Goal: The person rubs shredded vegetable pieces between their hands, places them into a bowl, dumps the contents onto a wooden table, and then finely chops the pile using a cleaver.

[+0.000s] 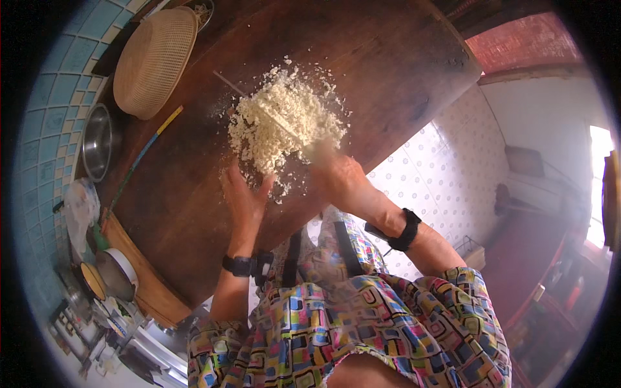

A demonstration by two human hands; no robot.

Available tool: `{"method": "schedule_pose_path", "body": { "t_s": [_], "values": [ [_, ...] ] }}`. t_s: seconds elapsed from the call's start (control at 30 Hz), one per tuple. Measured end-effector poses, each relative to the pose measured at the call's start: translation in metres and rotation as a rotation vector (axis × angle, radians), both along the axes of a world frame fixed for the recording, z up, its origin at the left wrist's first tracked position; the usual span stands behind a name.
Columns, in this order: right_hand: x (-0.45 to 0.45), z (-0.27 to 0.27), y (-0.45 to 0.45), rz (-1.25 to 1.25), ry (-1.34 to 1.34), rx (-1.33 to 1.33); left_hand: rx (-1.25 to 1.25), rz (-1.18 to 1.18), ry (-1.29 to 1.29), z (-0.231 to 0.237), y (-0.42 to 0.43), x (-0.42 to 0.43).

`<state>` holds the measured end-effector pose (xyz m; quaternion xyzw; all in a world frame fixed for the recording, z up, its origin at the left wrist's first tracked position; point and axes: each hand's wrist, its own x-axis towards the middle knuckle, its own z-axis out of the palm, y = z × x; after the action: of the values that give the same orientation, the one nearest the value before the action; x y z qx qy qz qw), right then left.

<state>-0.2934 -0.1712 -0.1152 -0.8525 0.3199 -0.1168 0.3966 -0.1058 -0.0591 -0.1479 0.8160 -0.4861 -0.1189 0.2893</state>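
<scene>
A loose heap of pale, crumbly dough-like material (286, 104) lies on a dark wooden board or tabletop (368, 63), with crumbs scattered around it. My right hand (342, 177), blurred at the fingers, is closed around one end of a thin pale stick (279, 121). That stick slants across the heap, and its thin far end shows past the upper-left edge. At the near-left edge of the heap is my left hand (246, 194). Its thumb and fingers are apart, the tips touch loose crumbs, and nothing is gripped in it.
Along the tiled wall (51, 121) stand a tan woven-pattern basket (153, 63) and a steel bowl (97, 143). A thin coloured stick (140, 157) lies nearby. Left are a plastic bag (82, 206), a pot (116, 274) and a wooden plank (140, 266). The tabletop's edge (412, 138) runs at right.
</scene>
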Motion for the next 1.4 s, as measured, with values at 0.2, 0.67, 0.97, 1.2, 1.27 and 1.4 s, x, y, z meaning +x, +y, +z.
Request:
{"method": "schedule_pose_path", "body": {
  "t_s": [0.2, 0.67, 0.97, 1.2, 1.27, 1.4],
  "values": [
    [0.015, 0.012, -0.008, -0.007, 0.197, 0.075, 0.091, -0.019, -0.001, -0.010, -0.022, -0.014],
    [-0.001, -0.014, 0.000, -0.192, -0.039, 0.186, -0.224, 0.107, -0.149, -0.013, -0.114, 0.048],
    [-0.015, 0.013, -0.021, -0.212, 0.124, 0.191, -0.242, -0.198, 0.262, -0.004, -0.106, -0.019],
    [-0.024, 0.028, -0.029, -0.302, 0.157, 0.114, -0.182, -0.403, -0.310, 0.003, -0.100, -0.056],
    [-0.027, 0.029, -0.031, -0.324, 0.140, 0.087, -0.129, -0.411, -0.355, 0.001, -0.112, -0.055],
    [-0.028, 0.023, -0.028, -0.360, 0.121, 0.049, -0.211, -0.311, -0.498, -0.012, -0.141, -0.039]
  ]
}}
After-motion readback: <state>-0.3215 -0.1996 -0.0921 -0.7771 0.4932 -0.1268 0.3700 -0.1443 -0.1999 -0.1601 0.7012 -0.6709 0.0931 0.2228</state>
